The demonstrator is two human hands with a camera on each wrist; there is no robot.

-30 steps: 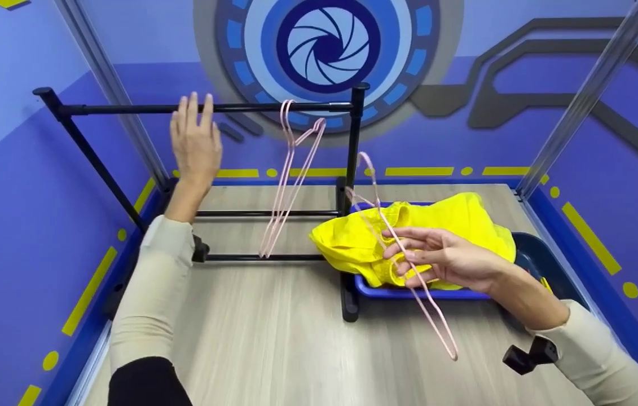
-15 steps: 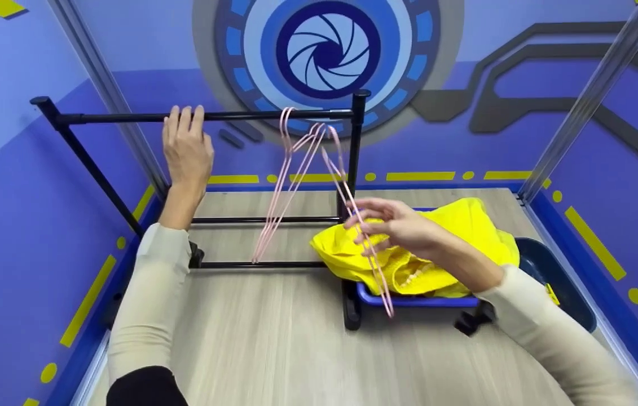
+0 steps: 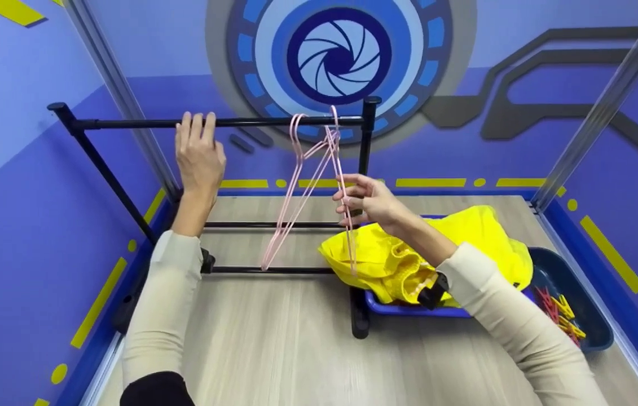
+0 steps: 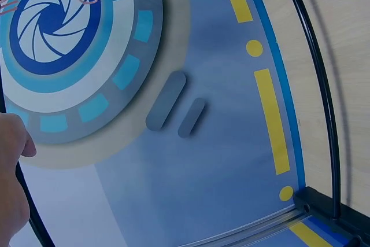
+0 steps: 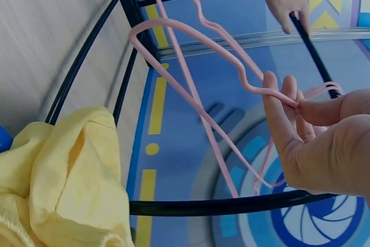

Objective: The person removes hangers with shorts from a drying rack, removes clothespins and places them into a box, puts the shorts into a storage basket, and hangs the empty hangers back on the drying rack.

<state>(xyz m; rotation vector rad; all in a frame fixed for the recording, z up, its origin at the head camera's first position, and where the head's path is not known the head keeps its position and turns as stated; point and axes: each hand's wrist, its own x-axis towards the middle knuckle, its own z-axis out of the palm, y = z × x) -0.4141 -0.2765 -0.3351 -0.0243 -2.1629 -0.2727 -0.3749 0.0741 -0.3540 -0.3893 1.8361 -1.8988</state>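
Note:
My left hand (image 3: 200, 160) grips the black top rail (image 3: 251, 122) of a clothes rack, left of its middle, with the fingers laid over the bar. Between thumb and fingers my right hand (image 3: 378, 203) pinches a pink clothes hanger (image 3: 338, 163). Its hook overlaps the rail near the right post in the head view. Two more pink hangers (image 3: 298, 163) hang on the rail just left of it. Below my right hand lies a yellow garment (image 3: 482, 242), heaped in a blue basket (image 3: 397, 310).
A dark blue tray (image 3: 595, 316) stands right of the basket, holding several red and yellow clothespins (image 3: 564, 307). Lower crossbars (image 3: 273, 270) of the rack run close above the wooden tabletop (image 3: 273, 338). Patterned walls close in the back and sides.
My right hand has carried its hanger left and up from over the basket to the rail. My left hand has settled on the rail. The hanging hangers have stayed there.

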